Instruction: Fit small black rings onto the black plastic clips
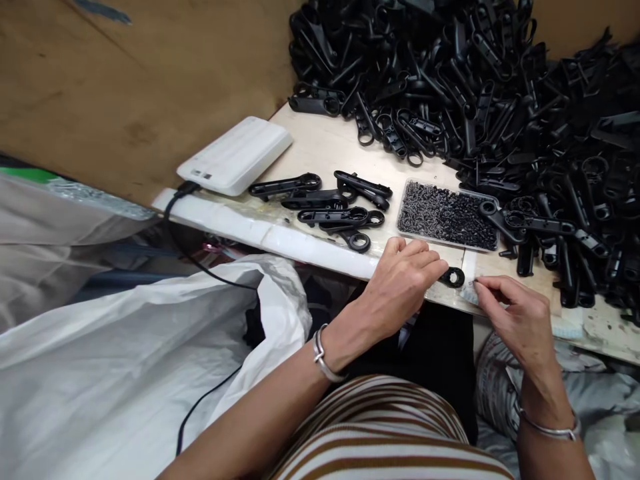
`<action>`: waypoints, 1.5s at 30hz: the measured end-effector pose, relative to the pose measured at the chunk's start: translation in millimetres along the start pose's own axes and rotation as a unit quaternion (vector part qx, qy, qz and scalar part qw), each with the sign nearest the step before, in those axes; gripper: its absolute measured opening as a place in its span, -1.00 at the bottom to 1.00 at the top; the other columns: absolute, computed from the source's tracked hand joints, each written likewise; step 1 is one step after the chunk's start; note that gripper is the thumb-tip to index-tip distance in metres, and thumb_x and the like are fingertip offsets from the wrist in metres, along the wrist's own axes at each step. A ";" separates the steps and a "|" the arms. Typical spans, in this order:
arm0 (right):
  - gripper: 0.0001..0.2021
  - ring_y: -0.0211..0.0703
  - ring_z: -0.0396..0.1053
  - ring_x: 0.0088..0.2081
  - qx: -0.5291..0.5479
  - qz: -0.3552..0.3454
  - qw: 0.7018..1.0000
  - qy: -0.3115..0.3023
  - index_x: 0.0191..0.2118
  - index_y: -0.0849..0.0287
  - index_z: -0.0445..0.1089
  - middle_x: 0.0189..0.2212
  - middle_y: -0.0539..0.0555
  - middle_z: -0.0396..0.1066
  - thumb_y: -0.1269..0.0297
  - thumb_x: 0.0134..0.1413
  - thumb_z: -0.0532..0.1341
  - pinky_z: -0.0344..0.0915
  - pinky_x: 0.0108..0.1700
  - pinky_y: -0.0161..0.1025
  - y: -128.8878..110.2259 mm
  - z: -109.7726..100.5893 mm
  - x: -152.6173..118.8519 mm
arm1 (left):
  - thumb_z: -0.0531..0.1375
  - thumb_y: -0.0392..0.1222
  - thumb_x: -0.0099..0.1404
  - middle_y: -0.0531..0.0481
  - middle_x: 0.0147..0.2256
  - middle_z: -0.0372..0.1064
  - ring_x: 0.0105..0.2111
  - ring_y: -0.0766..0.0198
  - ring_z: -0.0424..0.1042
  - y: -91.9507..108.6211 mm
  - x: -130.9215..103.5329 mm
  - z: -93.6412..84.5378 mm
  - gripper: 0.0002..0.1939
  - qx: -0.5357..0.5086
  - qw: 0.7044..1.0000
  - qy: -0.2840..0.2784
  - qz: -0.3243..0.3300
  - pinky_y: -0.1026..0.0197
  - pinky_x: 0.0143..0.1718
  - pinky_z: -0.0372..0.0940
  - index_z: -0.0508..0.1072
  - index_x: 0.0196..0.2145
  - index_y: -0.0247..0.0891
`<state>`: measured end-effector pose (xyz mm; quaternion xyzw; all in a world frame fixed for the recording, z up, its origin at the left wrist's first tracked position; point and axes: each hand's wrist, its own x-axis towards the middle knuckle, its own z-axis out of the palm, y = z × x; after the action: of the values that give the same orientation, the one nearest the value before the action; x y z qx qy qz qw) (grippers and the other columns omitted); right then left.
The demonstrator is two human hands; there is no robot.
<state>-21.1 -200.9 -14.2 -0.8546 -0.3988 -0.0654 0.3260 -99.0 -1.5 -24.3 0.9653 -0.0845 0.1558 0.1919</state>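
Note:
My left hand (406, 283) is closed around a black plastic part (454, 277), whose ringed end sticks out to the right of the fingers, over the table edge. Just right of that ring, my right hand (517, 313) pinches with thumb and forefinger; whatever lies between the fingertips is too small to name. Behind both hands sits a clear shallow tray (449, 215) full of tiny black pieces. Several similar black parts (333, 215) lie in a loose group left of the tray.
A large heap of black parts (450, 87) covers the back and right of the table (320, 150). At the left stands a white box (235, 155) with a black cable (187, 257). White sacking (125, 373) hangs below the front edge.

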 end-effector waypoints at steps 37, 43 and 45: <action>-0.78 -0.19 0.29 -0.52 -0.140 0.096 0.966 -0.193 -0.48 0.15 0.27 -0.58 -0.02 0.31 0.39 0.22 0.08 0.06 -0.40 -0.27 -41.5 5.0 24.0 | 0.19 -0.42 0.25 0.02 -0.45 0.38 -0.36 0.22 0.32 0.8 2.4 14.0 -0.92 -0.033 0.999 0.039 0.014 0.22 -0.30 0.23 0.42 -0.36 -0.30; -0.76 -0.24 0.22 -0.59 -0.071 0.135 0.966 -0.209 -0.50 0.12 0.28 -0.65 -0.08 0.27 0.35 0.20 0.04 0.05 -0.44 -0.29 -35.7 1.6 27.2 | 0.17 -0.43 0.25 0.04 -0.43 0.41 -0.38 0.23 0.35 -0.1 1.7 11.9 -0.90 -0.029 0.999 0.029 0.011 0.24 -0.33 0.23 0.40 -0.35 -0.28; -0.74 -0.24 0.21 -0.61 -0.093 0.131 0.966 -0.201 -0.54 0.12 0.24 -0.67 -0.07 0.26 0.35 0.18 0.05 0.04 -0.45 -0.27 -34.8 3.8 27.4 | 0.16 -0.43 0.26 0.03 -0.43 0.41 -0.37 0.23 0.35 -0.2 1.6 11.4 -0.90 -0.033 0.999 0.026 0.014 0.24 -0.33 0.24 0.40 -0.36 -0.28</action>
<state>-28.4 -164.7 10.6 -0.9215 -0.3331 0.1137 0.1643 -94.4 -6.0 -33.8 0.9528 -0.0983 0.1802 0.2236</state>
